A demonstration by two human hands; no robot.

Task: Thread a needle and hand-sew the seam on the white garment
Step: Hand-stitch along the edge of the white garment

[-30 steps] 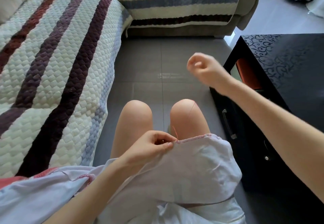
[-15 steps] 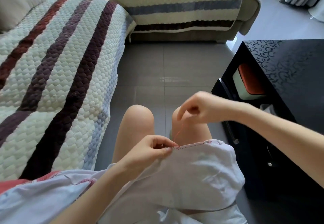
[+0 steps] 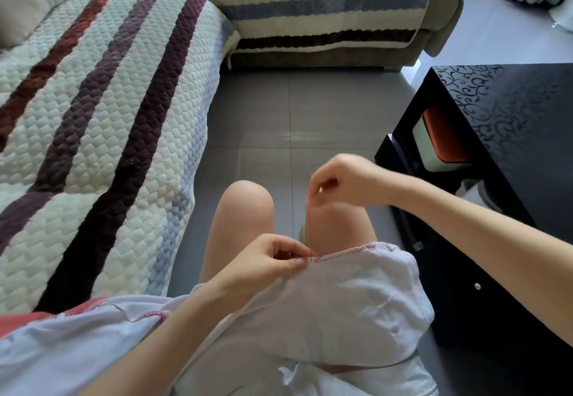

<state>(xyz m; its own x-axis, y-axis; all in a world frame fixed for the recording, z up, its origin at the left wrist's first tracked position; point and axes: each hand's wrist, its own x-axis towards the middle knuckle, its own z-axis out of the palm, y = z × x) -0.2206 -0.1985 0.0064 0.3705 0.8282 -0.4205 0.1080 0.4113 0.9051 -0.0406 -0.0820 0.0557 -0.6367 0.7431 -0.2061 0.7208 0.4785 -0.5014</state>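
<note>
garment (image 3: 356, 302): 1, white, thin, crumpled, on lap at 6 o'clock | left hand (image 3: 263, 267): pinching its red-stitched seam (image 3: 344, 252) | thread (image 3: 310, 231): 1, red, taut, upright | right hand (image 3: 338, 183): 12 o'clock from left, pinching thread | sofa (image 3: 108, 116): quilted, striped, 10 o'clock

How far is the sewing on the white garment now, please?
Done: red stitches run along the edge of the white garment, so the threading is past. In hand: the left hand pinches that edge; the right hand holds the red thread up from it. Left: further seam, its length hidden.
</note>
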